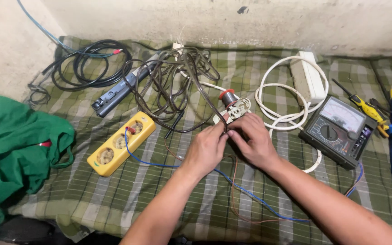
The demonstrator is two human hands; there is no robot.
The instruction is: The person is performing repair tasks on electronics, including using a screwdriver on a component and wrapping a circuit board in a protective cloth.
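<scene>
fingertips (227,131) hide wire ends, green cloth (10,145) cropped

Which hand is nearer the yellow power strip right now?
The left. The left hand is just right of the yellow power strip, pinching the brown wire. The right hand sits farther right, beyond the left, toward the black meter.

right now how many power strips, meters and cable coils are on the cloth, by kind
Power strips: 2, a yellow one and a white one
Meters: 1, the black analog meter
Cable coils: 3, black, brown, white
Total: 6
Both hands, left and right, pinch a brown wire.
</scene>
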